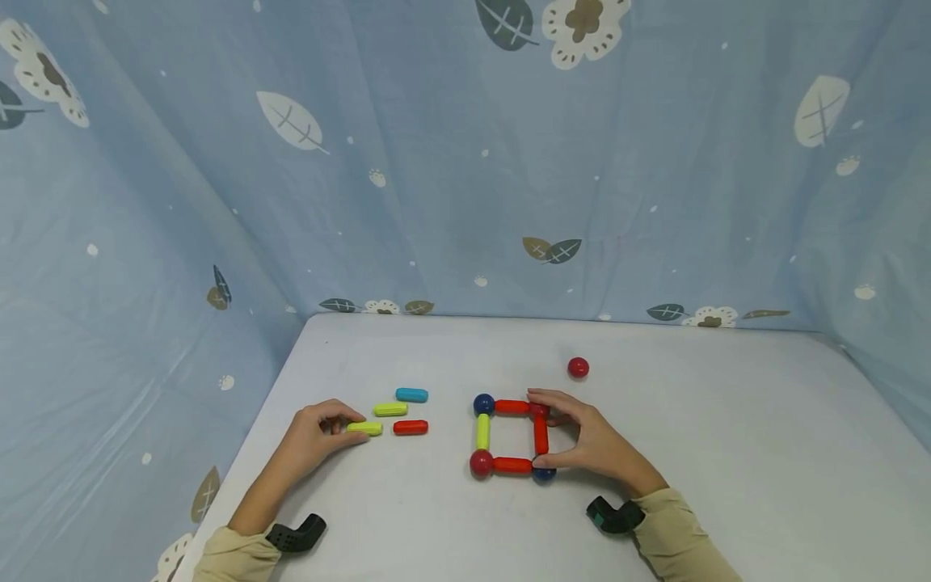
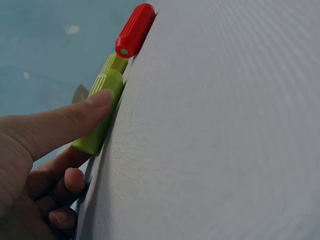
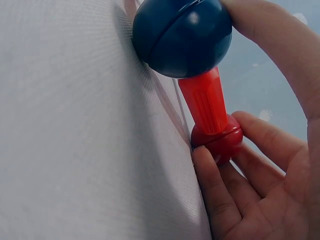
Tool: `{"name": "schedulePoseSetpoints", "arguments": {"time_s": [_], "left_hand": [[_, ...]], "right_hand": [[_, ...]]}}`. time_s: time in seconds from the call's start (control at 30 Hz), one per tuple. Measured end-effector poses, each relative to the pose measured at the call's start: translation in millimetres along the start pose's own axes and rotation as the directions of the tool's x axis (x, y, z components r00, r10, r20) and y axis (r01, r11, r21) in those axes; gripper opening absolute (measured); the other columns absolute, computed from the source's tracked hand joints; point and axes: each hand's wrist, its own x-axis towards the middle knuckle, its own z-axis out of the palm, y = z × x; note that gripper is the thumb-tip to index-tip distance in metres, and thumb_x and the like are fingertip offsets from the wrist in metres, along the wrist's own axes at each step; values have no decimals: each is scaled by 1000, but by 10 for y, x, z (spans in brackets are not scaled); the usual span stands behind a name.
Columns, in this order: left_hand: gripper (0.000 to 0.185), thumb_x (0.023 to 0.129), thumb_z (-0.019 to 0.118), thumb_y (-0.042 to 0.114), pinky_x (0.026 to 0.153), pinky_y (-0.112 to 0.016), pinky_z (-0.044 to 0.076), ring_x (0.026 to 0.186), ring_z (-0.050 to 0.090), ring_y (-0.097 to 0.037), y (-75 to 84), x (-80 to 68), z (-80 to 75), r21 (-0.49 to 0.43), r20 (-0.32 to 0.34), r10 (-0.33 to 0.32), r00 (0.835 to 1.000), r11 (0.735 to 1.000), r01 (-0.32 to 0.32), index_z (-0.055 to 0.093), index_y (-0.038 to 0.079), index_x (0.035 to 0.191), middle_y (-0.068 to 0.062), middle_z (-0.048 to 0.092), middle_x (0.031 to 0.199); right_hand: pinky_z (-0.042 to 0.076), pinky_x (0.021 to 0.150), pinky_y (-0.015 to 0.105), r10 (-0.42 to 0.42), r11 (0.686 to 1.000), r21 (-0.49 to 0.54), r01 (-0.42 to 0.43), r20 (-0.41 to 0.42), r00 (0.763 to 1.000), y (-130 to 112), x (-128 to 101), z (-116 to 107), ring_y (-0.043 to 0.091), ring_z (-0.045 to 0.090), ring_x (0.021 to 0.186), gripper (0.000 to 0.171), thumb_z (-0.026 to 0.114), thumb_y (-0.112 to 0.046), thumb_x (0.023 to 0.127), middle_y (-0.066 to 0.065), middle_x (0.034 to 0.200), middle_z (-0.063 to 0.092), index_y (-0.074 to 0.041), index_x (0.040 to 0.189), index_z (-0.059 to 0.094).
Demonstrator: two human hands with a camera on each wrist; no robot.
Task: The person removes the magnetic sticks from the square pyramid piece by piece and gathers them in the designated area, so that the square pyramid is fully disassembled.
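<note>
On the white table, my left hand (image 1: pixel 314 433) pinches a yellow-green magnetic rod (image 1: pixel 365 428) between thumb and fingers; the rod lies low along the tabletop in the left wrist view. A flat square (image 1: pixel 512 466) of rods and balls lies in front of me, with three red rods and one yellow-green rod (image 1: pixel 483 432) as sides. Its corners are two blue balls and two red balls. My right hand (image 1: pixel 598 440) grips the square's right side: the thumb is on the near blue ball (image 3: pixel 182 37), the fingers around the far red ball (image 3: pixel 218 140).
Beside the left hand lie a blue rod (image 1: pixel 411 394), another yellow-green rod (image 1: pixel 390 409) and a red rod (image 1: pixel 410 428). One loose red ball (image 1: pixel 578 368) sits behind the square. A blue patterned cloth (image 1: pixel 436 162) hangs along the table's back and left edges.
</note>
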Motion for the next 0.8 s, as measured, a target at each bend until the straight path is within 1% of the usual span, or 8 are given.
{"name": "schedulePoseSetpoints", "arguments": {"time_s": [0.2, 0.3, 0.4, 0.5, 0.63, 0.8], "left_hand": [[23, 77, 91, 18, 60, -23, 43, 67, 48, -4, 7, -3, -6, -17, 11, -3, 1000, 1000, 3, 80, 16, 98, 5, 59, 75], [24, 79, 90, 21, 60, -23, 43, 67, 48, -4, 16, -9, -16, -14, 16, -4, 1000, 1000, 4, 80, 16, 99, 5, 60, 76], [22, 80, 89, 23, 60, -22, 42, 67, 49, -3, 28, -10, -25, 7, 4, 2, 1000, 1000, -2, 80, 17, 100, 6, 62, 78], [19, 83, 87, 25, 60, -22, 41, 67, 48, -3, 50, -13, -33, 21, -22, 12, 1000, 1000, -12, 80, 17, 99, 7, 63, 79], [14, 85, 86, 22, 58, -23, 40, 65, 46, -4, 99, -16, -39, 28, -69, 52, 996, 998, -50, 79, 17, 97, 7, 60, 77], [14, 84, 86, 14, 56, -21, 39, 64, 46, -3, 225, 11, -18, 21, -132, 140, 981, 990, -138, 78, 18, 95, 8, 61, 78]], "right_hand": [[56, 100, 28, -12, 1000, 3, 13, -1, 1000, 16, 2, -1, 25, 55, 135, 85, 93, -32, 76, 7, 156, 52, -16, 150, 53], [56, 100, 28, -12, 1000, 9, 12, -5, 1000, 14, 1, 0, 24, 56, 134, 82, 93, -30, 77, 7, 155, 52, -16, 148, 55], [56, 98, 27, -1, 1000, 16, 2, -18, 1000, 19, 4, 4, 22, 58, 130, 73, 90, -28, 81, 7, 151, 56, -16, 145, 58], [56, 96, 25, 34, 999, 29, -32, -38, 999, 14, 7, 7, 17, 61, 123, 56, 84, -26, 88, 5, 146, 60, -19, 139, 62], [56, 94, 24, 60, 998, 35, -58, -61, 996, 11, 13, 7, 10, 64, 114, 38, 76, -25, 95, 3, 138, 66, -22, 131, 66], [56, 92, 23, 33, 999, 30, -31, -68, 997, 48, 12, 7, 6, 64, 110, 26, 72, -19, 98, 0, 129, 70, -25, 123, 69]]}}
